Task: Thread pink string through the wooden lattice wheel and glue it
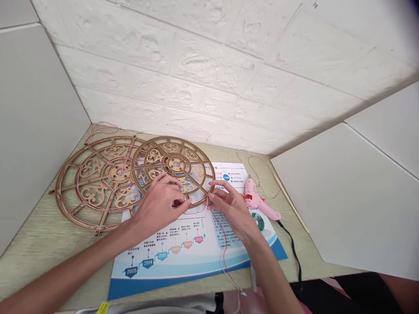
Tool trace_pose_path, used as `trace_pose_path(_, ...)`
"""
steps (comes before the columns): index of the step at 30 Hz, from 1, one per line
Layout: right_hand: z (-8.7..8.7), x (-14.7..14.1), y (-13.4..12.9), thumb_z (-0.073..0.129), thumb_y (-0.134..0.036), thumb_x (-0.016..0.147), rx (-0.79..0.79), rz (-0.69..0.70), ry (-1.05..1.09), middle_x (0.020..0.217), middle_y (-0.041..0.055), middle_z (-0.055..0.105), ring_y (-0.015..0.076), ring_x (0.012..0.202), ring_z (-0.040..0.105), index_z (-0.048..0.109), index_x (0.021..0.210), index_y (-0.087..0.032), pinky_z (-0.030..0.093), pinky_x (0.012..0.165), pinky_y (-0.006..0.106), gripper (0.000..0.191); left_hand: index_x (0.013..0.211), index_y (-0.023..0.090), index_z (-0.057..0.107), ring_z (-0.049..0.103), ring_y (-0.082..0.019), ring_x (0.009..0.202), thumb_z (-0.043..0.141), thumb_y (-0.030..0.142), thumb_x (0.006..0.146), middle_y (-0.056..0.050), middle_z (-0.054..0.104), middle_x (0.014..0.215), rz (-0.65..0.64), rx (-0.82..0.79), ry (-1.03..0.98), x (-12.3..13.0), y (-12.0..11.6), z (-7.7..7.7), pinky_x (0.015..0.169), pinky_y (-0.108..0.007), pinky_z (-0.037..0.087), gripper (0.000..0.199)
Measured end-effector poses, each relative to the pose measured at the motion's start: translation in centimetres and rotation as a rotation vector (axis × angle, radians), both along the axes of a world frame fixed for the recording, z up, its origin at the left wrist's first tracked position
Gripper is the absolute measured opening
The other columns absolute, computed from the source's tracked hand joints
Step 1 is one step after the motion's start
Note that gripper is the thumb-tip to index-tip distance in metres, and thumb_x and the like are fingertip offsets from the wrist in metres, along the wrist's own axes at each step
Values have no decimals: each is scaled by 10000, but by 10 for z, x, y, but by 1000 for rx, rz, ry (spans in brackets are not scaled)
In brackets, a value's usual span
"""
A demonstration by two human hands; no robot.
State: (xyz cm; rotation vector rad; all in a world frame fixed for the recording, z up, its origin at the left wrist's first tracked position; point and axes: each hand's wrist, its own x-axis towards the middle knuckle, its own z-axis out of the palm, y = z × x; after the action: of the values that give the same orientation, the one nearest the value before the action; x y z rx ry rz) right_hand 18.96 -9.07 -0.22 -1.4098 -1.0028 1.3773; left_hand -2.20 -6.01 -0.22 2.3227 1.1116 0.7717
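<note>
A smaller gold openwork wheel (176,164) overlaps the right side of a larger one (98,224), which has pink and white wire along its rings. My left hand (163,198) is at the lower edge of the smaller wheel, thumb and fingers bent around its rim. My right hand (232,209) pinches the same wheel's lower right rim, where a thin wire (225,257) runs down past the table's front edge. Whether the left fingertips also hold wire is too small to tell.
A pink glue gun (260,200) with a black cord lies right of my right hand. Under the wheels is a printed sheet (157,279). Loose wire (253,163) lies near the white brick wall (196,65). White panels (353,196) stand at both sides.
</note>
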Motion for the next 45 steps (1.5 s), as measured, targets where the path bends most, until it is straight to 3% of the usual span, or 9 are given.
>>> trace_pose_path(13,-1,-4,-2,832,-348,650,-25,-67,117,800,-11,636,140,711,615,651,1022,-239,566,678,288,428,540,205,648,635,-243,993,656,249,880,-17,677,666,6,-8,-5,0,0,2,1074,-539,389,343)
trace_pose_path(23,-2,-13,3,787,-257,597,-18,-202,192,671,-55,581,114,623,560,651,992,-241,526,593,242,418,538,195,624,632,-240,990,669,255,878,0,652,625,12,-1,-14,0,1,0,1061,-520,394,348)
trace_pose_path(30,7,-9,3,801,-344,641,-8,-145,102,725,-28,628,131,673,603,645,980,-232,534,633,258,389,535,200,618,633,-244,980,667,254,877,5,651,629,14,-9,-36,-1,1,1,1060,-532,382,349)
trace_pose_path(36,12,3,-5,720,-561,775,54,-43,-61,824,1,668,173,698,664,554,1206,-265,553,604,292,549,563,200,638,636,-234,960,651,263,891,15,649,614,6,21,-51,-1,2,-3,1045,-519,380,334)
trace_pose_path(40,9,0,-14,696,-601,804,141,-102,-138,779,-6,669,106,527,553,525,1031,-236,426,421,203,463,555,199,614,629,-224,946,645,274,906,29,621,580,15,66,-96,-1,2,-3,1017,-482,386,360)
trace_pose_path(42,7,-8,-19,726,-596,784,110,-120,-77,724,-29,647,92,500,533,456,894,-235,378,379,171,464,554,201,608,626,-226,942,639,286,914,30,619,578,16,87,-111,-1,2,-1,1009,-476,384,371)
trace_pose_path(45,6,-23,-25,800,-556,728,24,-113,102,706,-53,637,104,534,587,377,836,-240,409,384,159,539,561,205,606,625,-224,941,616,298,930,28,639,605,9,97,-132,-1,2,2,963,-438,412,381)
